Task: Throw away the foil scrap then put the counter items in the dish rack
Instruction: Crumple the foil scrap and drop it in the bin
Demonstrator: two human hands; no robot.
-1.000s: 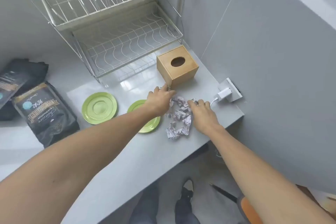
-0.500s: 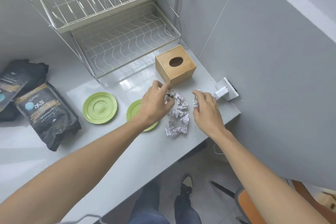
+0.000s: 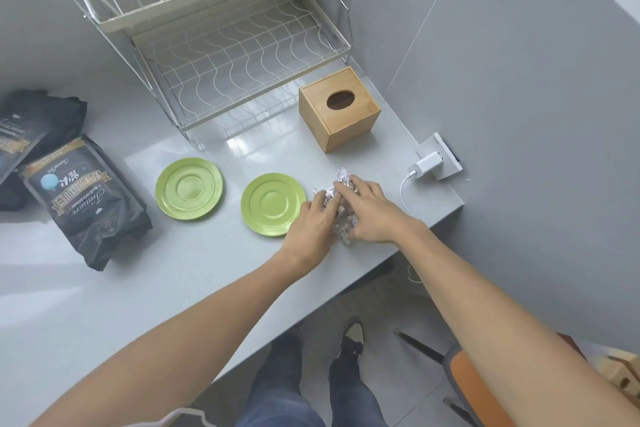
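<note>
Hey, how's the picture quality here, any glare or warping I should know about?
Head view: soft, even light; bright glare patch on the counter just in front of the dish rack; wide-angle lens bows the rack's wires and stretches both forearms at the bottom edge; the foil scrap is largely hidden under both hands; focus is sharp throughout.

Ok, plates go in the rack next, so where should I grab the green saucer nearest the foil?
Probably by the rim of the saucer on its near, free edge, coming from the counter's front. It lies flat, so only the thin raised rim offers purchase, and its right edge is crowded by the left hand and foil scrap.
</note>
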